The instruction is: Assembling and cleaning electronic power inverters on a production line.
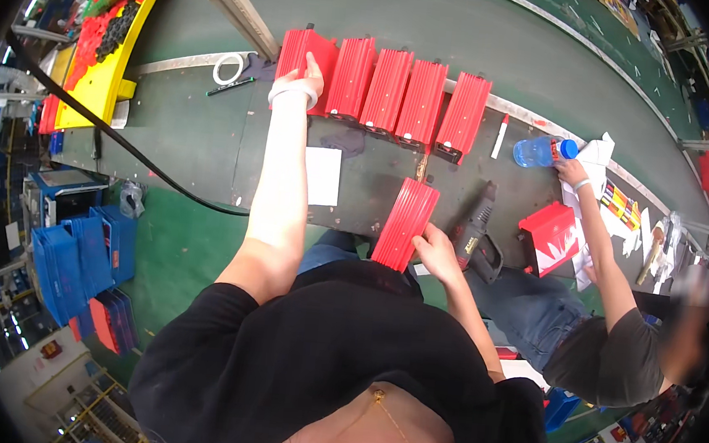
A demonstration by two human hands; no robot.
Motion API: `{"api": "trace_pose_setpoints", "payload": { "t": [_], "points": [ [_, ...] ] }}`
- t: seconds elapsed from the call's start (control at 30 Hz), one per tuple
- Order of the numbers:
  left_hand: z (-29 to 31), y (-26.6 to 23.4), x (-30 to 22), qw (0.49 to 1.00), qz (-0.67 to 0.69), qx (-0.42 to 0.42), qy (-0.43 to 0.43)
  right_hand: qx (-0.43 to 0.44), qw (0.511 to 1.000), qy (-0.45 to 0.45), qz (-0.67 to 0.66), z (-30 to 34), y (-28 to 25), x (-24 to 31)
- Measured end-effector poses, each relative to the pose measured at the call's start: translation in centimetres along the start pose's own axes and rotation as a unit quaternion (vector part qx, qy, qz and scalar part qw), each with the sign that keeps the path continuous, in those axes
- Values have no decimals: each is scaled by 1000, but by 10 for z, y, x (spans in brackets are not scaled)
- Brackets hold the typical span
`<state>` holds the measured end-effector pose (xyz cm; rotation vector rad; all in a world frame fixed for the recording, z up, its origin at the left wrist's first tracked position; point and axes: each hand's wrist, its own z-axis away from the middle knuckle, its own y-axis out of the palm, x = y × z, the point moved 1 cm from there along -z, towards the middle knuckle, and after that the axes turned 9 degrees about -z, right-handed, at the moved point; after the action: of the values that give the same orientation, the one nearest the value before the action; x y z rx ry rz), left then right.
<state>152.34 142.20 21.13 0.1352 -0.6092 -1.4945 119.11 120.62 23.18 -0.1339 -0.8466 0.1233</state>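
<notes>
Five red ribbed metal cases stand side by side along the far side of the bench. My left hand (303, 82) reaches out to the leftmost red ribbed case (289, 51) and grips it, with one finger stretched along its top. Close to my body another red ribbed case (406, 218) lies tilted at the bench's near edge. My right hand (438, 252) holds its right side, thumb on top and the other fingers partly hidden. Right of this case rests a black heat gun (474, 223). A white sheet (322, 176) lies near my left forearm.
A co-worker's hand (572, 169) at the right touches a blue-capped bottle (536, 151), near another red case (549, 237). A marker (231, 87) and a white tape roll (228, 68) lie at the left. A yellow bin (95, 98) and a black cable (141, 155) border that side.
</notes>
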Motion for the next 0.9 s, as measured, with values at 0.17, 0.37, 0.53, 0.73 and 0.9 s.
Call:
{"api": "trace_pose_setpoints", "payload": {
  "t": [0.17,0.37,0.53,0.73,0.9],
  "points": [
    [-8,-1,17,997,-1,-10,81,14,1000,-16,-2,-6,-13,8],
    [-22,-2,23,998,-52,-4,34,-11,996,-82,32,-17,-18,-5],
    [-34,-4,14,997,-71,5,15,2,998,-48,-31,-20,-18,-4],
    [-9,-26,24,984,-138,110,-35,1,998,-48,-34,-22,-16,-4],
    [45,-108,27,736,-619,252,106,11,997,-76,-7,-38,-10,-24]
  ]
}}
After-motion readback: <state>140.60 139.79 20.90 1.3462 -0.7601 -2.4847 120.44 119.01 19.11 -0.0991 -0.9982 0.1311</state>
